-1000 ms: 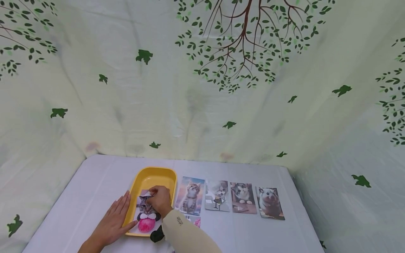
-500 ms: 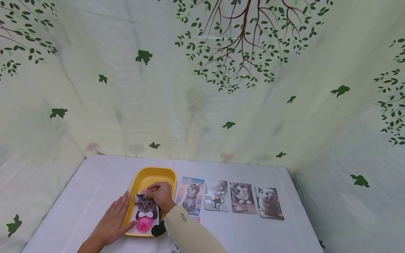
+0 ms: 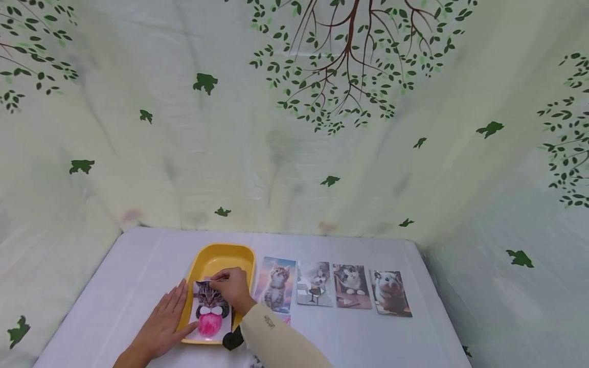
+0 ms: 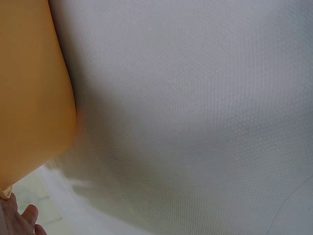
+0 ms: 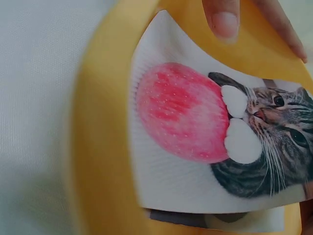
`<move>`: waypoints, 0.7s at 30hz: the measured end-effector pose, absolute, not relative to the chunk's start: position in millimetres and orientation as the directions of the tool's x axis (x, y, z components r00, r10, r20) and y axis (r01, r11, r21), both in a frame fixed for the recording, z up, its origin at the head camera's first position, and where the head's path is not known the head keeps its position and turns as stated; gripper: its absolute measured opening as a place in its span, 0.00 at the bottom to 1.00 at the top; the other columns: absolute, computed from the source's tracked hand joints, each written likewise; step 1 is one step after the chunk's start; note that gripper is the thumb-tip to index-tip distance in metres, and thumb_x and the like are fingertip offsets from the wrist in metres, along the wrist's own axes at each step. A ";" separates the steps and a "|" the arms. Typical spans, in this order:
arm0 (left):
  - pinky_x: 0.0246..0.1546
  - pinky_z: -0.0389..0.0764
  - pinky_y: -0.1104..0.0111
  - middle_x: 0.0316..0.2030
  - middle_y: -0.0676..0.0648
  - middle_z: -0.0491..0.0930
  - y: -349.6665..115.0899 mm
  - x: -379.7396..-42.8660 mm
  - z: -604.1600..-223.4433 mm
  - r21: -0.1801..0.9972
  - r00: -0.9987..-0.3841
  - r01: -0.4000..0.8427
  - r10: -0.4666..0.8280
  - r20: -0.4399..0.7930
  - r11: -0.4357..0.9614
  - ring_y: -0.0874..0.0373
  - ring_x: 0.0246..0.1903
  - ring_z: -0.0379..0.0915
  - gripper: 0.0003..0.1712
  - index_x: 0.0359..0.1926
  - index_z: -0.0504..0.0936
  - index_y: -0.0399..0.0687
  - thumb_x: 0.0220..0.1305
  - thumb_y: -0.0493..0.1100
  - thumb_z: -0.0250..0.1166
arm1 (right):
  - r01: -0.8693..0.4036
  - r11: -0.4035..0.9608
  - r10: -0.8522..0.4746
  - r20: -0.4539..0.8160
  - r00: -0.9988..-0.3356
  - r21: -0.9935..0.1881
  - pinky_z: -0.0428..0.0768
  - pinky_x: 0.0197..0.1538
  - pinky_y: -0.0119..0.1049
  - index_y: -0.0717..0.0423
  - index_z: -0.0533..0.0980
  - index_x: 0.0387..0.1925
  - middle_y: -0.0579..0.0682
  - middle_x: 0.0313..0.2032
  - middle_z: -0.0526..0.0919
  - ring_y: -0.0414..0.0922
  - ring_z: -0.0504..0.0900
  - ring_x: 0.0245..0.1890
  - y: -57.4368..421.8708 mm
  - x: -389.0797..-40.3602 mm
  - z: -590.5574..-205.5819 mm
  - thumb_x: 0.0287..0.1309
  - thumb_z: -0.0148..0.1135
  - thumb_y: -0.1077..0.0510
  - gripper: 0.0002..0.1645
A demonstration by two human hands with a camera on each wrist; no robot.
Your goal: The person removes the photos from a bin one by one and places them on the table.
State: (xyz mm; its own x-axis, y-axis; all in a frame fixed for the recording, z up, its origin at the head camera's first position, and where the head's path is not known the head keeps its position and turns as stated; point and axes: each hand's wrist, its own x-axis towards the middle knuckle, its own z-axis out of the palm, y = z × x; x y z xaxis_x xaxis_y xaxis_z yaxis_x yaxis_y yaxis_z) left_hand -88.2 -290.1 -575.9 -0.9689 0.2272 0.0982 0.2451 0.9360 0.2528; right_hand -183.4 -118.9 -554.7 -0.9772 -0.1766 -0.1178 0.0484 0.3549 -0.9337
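A picture card [image 3: 210,312] of a tabby cat with a pink ball lies in the near half of the yellow tray [image 3: 221,250]. My right hand [image 3: 233,289] pinches the card at its far edge. In the right wrist view the cat card [image 5: 181,112] bows upward, and part of another card [image 5: 244,220] shows beneath it. My left hand [image 3: 161,322] rests along the tray's left rim with straight fingers, its thumb reaching over the rim beside the card. The left wrist view shows the tray's outer wall [image 4: 34,88] and a few fingertips [image 4: 30,214].
To the tray's right, a kitten card [image 3: 277,286], a grey-white card [image 3: 315,283], a cat card [image 3: 352,286] and a hamster-like animal card [image 3: 392,294] lie in a row. My right sleeve [image 3: 280,335] partly hides more cards nearer me. A patterned curtain [image 3: 276,179] stands behind the table.
My right hand has drawn the cat card slightly toward me and left, and its grip has shifted to the far edge. The left hand has stayed on the tray's rim.
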 end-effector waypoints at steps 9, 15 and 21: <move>0.66 0.18 0.74 0.72 0.35 0.49 -290.7 -88.7 -574.5 0.253 -0.963 0.264 0.238 0.128 0.931 0.40 0.69 0.46 0.58 0.74 0.42 0.33 0.59 0.62 0.62 | -0.004 0.345 -0.218 -0.076 -0.973 -0.939 0.79 0.37 0.26 0.52 0.86 0.27 0.36 0.26 0.82 0.30 0.77 0.30 -111.5 -185.2 -550.9 0.50 0.71 0.63 0.03; 0.67 0.17 0.70 0.72 0.34 0.48 -288.7 -89.5 -572.2 0.296 -0.972 0.234 0.225 0.064 0.926 0.35 0.68 0.45 0.59 0.74 0.41 0.32 0.59 0.63 0.61 | -0.047 0.322 -0.218 -0.025 -0.976 -0.946 0.79 0.39 0.27 0.52 0.86 0.30 0.38 0.29 0.83 0.32 0.77 0.33 -96.6 -189.6 -545.9 0.52 0.70 0.63 0.04; 0.70 0.23 0.58 0.71 0.31 0.49 -287.2 -88.8 -569.7 0.316 -0.980 0.191 0.196 0.014 0.929 0.33 0.68 0.43 0.60 0.73 0.43 0.29 0.58 0.66 0.61 | -0.090 0.288 -0.232 0.022 -0.973 -0.953 0.77 0.37 0.27 0.52 0.86 0.34 0.38 0.31 0.84 0.32 0.77 0.34 -83.1 -196.9 -539.1 0.53 0.70 0.62 0.05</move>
